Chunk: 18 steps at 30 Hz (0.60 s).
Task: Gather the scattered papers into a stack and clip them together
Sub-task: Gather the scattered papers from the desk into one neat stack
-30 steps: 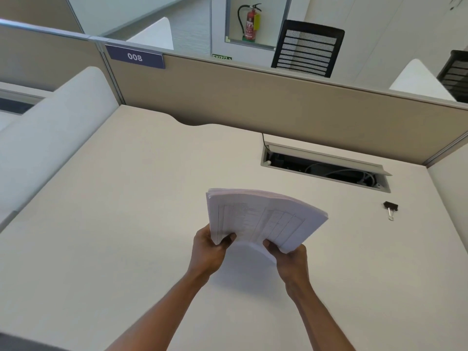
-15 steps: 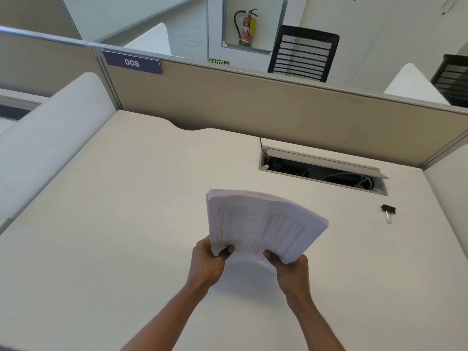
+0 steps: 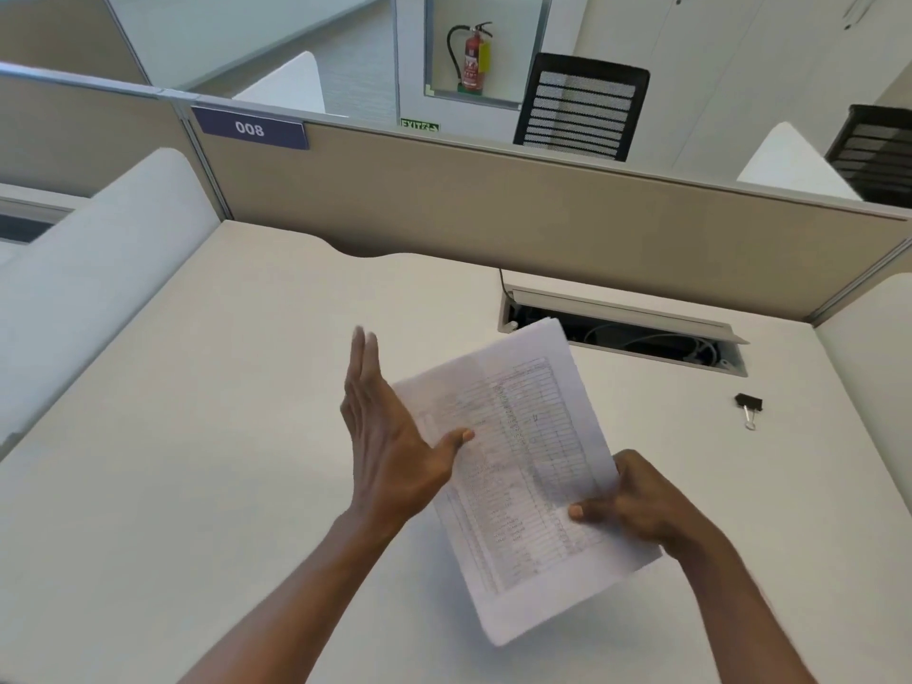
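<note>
A stack of white papers (image 3: 523, 466) with a printed table on the top sheet is held above the desk (image 3: 197, 461), its long side running away from me. My right hand (image 3: 641, 501) grips the stack's right edge, thumb on top. My left hand (image 3: 385, 436) is flat with fingers straight, set against the stack's left edge, its thumb resting on the top sheet. A black binder clip (image 3: 748, 407) with silver handles lies on the desk to the right, apart from both hands.
An open cable tray (image 3: 627, 328) with wires is set into the desk just beyond the stack. A beige partition (image 3: 493, 209) closes off the back and white side panels (image 3: 98, 269) flank the desk.
The fanned stack, held upright by its bottom edge in both hands, has been turned and laid flatter. My left hand let go and opened flat against the left edge.
</note>
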Each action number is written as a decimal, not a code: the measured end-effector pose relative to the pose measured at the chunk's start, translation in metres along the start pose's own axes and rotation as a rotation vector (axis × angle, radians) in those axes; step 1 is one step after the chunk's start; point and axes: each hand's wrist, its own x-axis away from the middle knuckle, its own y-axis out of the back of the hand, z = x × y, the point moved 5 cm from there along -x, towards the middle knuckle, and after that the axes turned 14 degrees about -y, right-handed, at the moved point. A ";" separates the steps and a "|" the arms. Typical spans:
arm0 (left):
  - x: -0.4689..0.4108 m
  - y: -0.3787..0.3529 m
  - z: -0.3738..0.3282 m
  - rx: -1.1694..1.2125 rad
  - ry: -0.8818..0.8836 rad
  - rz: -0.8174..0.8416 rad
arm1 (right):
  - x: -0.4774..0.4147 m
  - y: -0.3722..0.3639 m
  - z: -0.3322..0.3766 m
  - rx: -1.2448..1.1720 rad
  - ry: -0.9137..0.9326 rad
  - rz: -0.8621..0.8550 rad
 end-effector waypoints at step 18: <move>-0.001 -0.025 0.042 0.515 0.360 0.879 | 0.007 0.019 0.031 0.573 0.032 -0.127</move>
